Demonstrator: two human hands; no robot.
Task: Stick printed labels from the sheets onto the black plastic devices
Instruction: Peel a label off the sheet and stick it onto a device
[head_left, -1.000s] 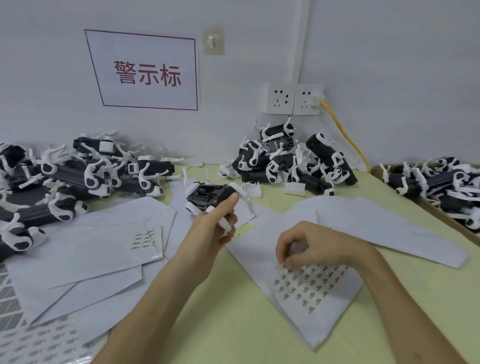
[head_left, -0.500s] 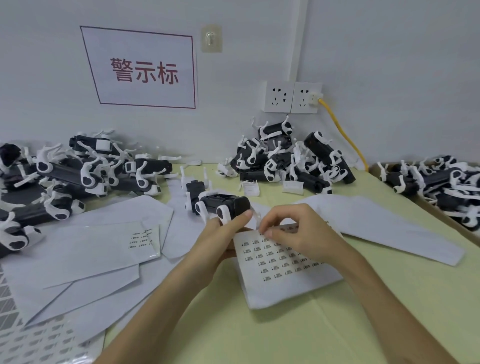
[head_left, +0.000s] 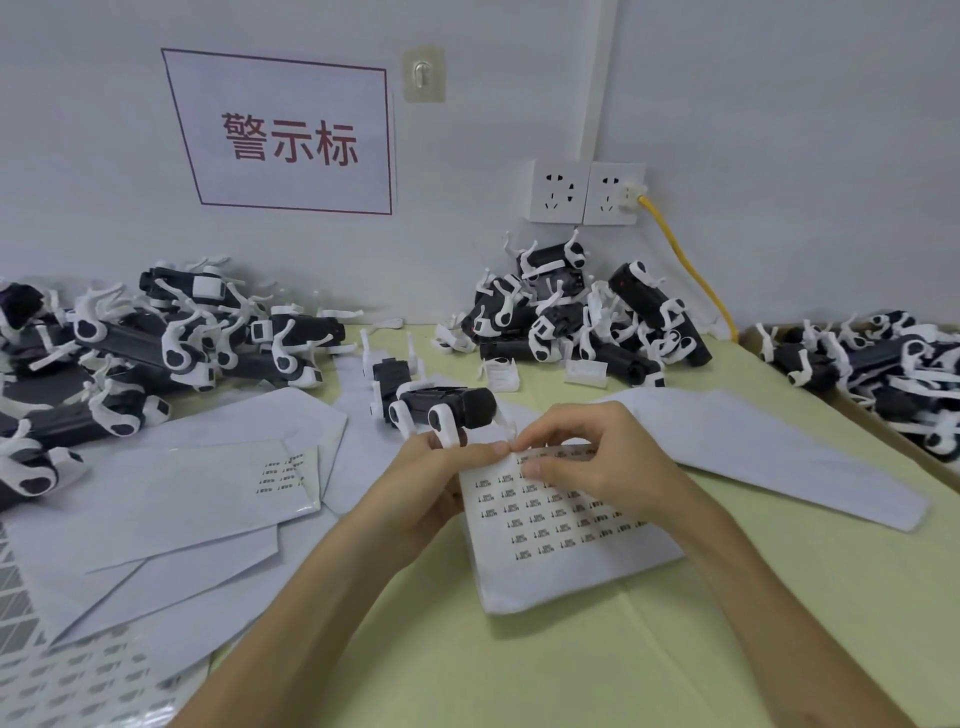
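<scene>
Left hand (head_left: 431, 483) grips the black device (head_left: 452, 408) above the label sheet (head_left: 566, 545), while right hand (head_left: 587, 457) pinches the sheet's top edge, where thin, flimsy labels likely peel best from a corner.

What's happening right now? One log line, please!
left hand: holds black device | right hand: pinches label sheet top edge | stage: likely peeling a label

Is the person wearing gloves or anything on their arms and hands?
No. The left hand and right hand are bare: no gloves, rings or watch show. The left forearm and right forearm are bare too, no sleeves in view. Nails look short and plain.
</scene>
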